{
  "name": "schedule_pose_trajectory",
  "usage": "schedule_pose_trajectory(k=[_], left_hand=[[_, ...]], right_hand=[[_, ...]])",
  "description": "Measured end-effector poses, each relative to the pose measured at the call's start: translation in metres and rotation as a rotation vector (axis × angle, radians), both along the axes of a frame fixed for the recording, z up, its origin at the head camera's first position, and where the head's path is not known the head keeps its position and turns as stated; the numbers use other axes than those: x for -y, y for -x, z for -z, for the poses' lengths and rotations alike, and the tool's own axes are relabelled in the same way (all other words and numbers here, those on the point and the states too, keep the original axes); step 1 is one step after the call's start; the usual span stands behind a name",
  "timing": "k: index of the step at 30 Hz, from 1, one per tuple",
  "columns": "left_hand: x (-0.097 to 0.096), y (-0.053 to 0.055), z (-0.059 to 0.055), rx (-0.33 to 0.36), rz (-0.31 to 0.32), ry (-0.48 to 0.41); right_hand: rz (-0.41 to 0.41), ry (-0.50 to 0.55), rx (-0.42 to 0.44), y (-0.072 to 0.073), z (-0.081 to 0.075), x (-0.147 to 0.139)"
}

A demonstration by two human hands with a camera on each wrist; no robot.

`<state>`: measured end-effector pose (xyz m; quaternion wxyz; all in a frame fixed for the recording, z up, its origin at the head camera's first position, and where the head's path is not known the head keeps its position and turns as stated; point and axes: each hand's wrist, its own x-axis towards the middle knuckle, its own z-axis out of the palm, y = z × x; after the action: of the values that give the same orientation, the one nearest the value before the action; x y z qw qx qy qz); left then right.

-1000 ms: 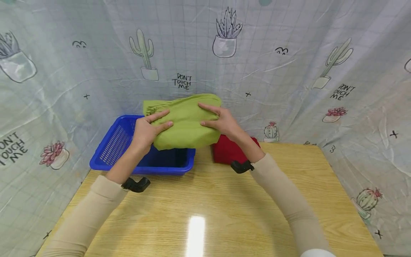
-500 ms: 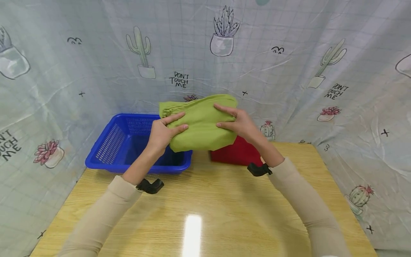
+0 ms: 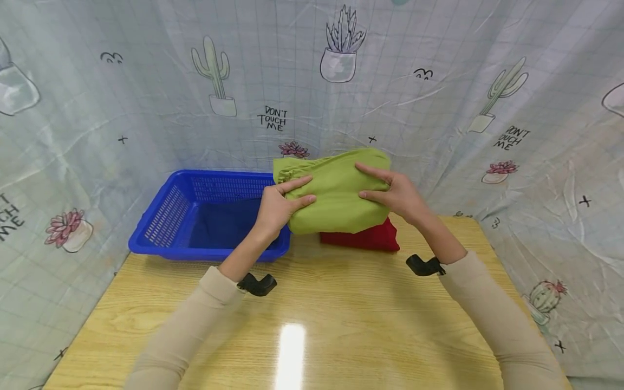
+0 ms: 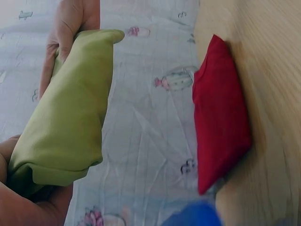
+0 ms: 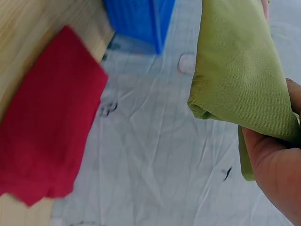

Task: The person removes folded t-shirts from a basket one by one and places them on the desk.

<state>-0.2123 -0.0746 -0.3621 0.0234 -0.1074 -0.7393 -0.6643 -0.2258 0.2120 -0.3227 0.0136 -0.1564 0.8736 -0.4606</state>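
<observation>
A folded green cloth garment (image 3: 336, 195) is held up in the air between both hands; its exact kind cannot be told. My left hand (image 3: 278, 211) grips its left end, and my right hand (image 3: 402, 197) grips the right end, thumbs and forefingers showing on the near face. Gathered fabric shows at the upper left corner. Below and behind it a folded red cloth (image 3: 363, 238) lies on the table, partly hidden in the head view and whole in the left wrist view (image 4: 221, 113). The two cloths are apart.
A blue plastic basket (image 3: 170, 252) with slotted walls stands at the back left, a dark blue cloth (image 3: 219, 225) inside it. The wooden table (image 3: 341, 314) meets a hanging sheet (image 3: 312, 97) printed with cacti, at the back and sides.
Both hands have carried the green garment to the right, from over the basket to above the red cloth. More of the basket and its dark cloth now shows.
</observation>
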Motion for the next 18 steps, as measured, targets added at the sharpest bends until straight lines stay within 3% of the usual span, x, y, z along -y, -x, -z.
schedule_pose_trajectory(k=[9,18], left_hand=[[-0.035,0.001,0.012,-0.040,0.066,-0.018],[-0.067,0.000,0.019,-0.073,0.089,-0.006]], right_hand=[[0.008,-0.031,-0.003,-0.006,0.002,-0.041],[0.072,-0.089,0.004,-0.018,-0.004,-0.071]])
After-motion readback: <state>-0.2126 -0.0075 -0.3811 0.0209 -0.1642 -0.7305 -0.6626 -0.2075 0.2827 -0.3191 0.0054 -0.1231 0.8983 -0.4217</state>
